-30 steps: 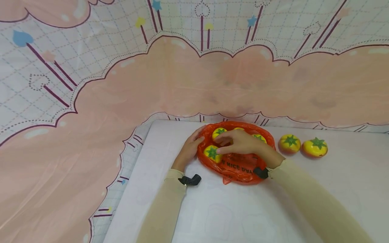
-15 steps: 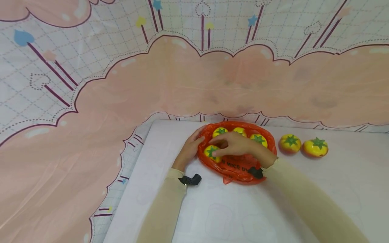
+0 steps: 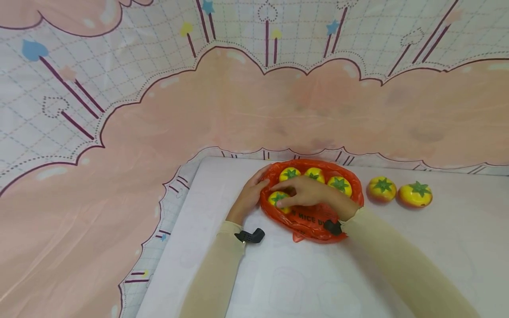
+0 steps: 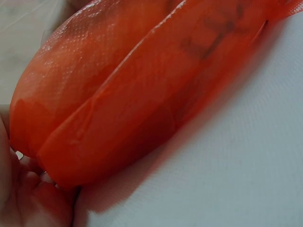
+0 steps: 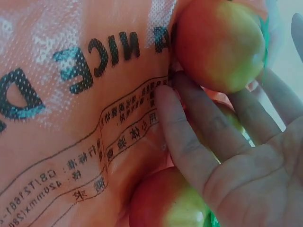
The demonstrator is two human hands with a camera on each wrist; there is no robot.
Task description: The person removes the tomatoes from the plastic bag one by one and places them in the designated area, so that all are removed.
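Note:
A red plastic bag with dark printing lies with its mouth spread wide on the white table. Several yellow-red tomatoes with green star-shaped tops sit inside. My left hand holds the bag's left side, thumb over the rim; in the left wrist view its fingers show beneath the red film. My right hand reaches into the bag and grips the front-left tomato, thumb on its top. In the right wrist view this tomato is beside the fingers, and another tomato is below them.
Right of the bag stand two more tomatoes, a rounder one and a wider one. In the bag's back right corner is a further tomato. A patterned cloth hangs behind the white table.
My right hand has shifted slightly left, its thumb coming down onto the front-left tomato. The back tomatoes show more fully. My left hand stays at the bag's side.

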